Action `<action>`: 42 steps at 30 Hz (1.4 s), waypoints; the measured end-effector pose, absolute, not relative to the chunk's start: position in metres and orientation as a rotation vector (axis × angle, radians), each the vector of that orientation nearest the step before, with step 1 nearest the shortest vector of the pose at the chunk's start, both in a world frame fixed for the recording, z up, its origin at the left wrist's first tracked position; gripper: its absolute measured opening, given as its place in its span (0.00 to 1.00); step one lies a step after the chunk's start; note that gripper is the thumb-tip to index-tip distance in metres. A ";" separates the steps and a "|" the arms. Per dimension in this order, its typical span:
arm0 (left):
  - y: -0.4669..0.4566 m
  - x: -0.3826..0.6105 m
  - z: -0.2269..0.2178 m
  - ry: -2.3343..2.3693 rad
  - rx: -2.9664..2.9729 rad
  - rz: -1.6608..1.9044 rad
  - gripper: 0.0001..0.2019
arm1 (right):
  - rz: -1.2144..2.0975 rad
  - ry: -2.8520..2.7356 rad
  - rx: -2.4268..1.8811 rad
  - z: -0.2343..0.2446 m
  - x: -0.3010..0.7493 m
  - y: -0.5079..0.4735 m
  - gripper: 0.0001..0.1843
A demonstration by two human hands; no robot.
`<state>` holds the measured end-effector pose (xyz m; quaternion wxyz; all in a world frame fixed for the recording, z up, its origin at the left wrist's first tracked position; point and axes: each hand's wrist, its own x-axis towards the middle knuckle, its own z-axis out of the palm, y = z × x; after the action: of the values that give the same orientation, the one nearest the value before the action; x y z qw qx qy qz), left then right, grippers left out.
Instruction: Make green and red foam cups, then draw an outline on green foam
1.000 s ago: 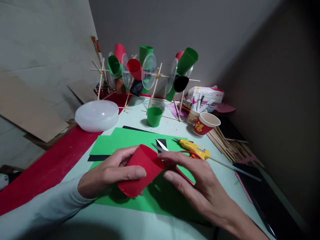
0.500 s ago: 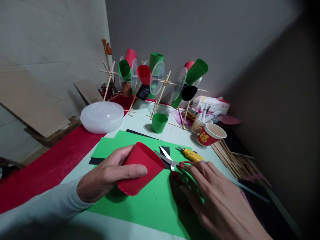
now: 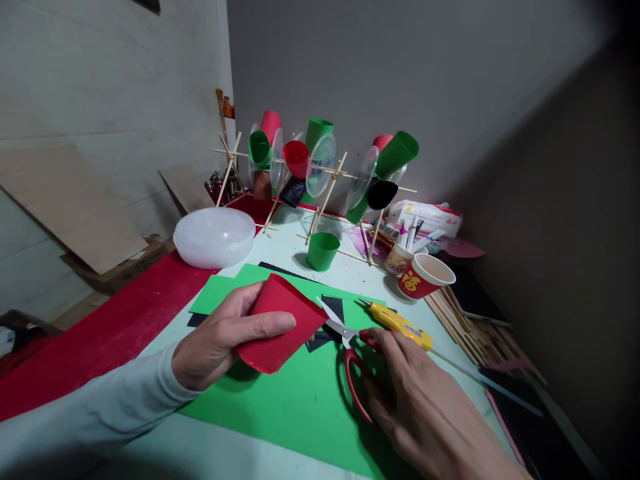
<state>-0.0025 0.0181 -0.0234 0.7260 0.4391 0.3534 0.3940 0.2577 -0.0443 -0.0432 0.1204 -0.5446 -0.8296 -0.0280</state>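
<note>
My left hand [image 3: 225, 333] is wrapped round a red paper cup [image 3: 280, 333], thumb across its near side. The cup tilts, its mouth edge facing up and right. Scissors [image 3: 346, 332] with red handles are in my right hand [image 3: 405, 380], fingers at the loops. Their blades stand apart, and one tip reaches the cup's right edge; whether the paper lies between the blades I cannot tell. Under both hands lies green sheet paper [image 3: 280, 407], with small black scraps [image 3: 320, 341] beside the blades. A yellow glue gun [image 3: 400, 323] lies just beyond my right hand.
A stick frame [image 3: 327, 193] carries clear discs and colored cups at the back. Before it stands a small green cup [image 3: 323, 252]. A white plastic bowl [image 3: 215, 237] is upturned at left. At right are a red-and-white paper cup [image 3: 425, 277], a pen cup [image 3: 399, 259] and wooden sticks [image 3: 465, 327].
My right hand has closed more on the scissors' handles, and the blades have come to the red cup's edge. The view has shifted slightly.
</note>
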 end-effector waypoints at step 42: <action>0.001 0.012 -0.026 1.010 1.137 0.600 0.22 | 1.132 -1.390 -1.287 -0.021 0.210 -0.056 0.20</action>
<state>0.0123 0.0006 -0.0263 0.6841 0.5075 0.4504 0.2677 0.2096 -0.0562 -0.0206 0.4506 -0.5206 -0.5623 0.4580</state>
